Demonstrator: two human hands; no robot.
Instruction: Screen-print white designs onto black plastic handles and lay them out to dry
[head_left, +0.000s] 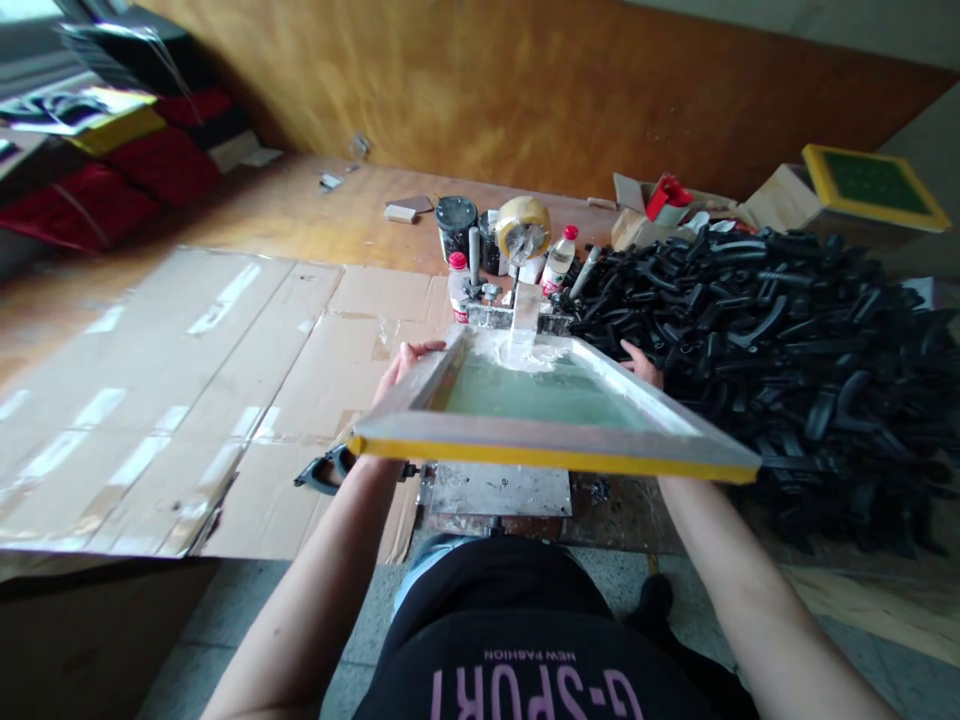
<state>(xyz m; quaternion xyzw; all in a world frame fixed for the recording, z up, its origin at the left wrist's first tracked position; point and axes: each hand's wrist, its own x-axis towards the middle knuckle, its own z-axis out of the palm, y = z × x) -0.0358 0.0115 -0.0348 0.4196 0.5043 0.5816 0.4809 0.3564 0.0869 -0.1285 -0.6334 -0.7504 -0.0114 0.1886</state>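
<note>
The left hand [403,370] and right hand [643,366] seem to grip the screen frame's [555,441] sides, partly hidden. Black parts [795,350] lie heaped right.

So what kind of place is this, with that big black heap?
Probably a small workshop, perhaps for printing: there's a framed screen, a big heap of loose black parts, and a wooden worktop partly covered with flattened cardboard.

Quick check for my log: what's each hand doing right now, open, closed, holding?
Left hand: holding the frame at its left side.
Right hand: at the frame's right side, partly hidden; whether closed cannot be told.
</note>
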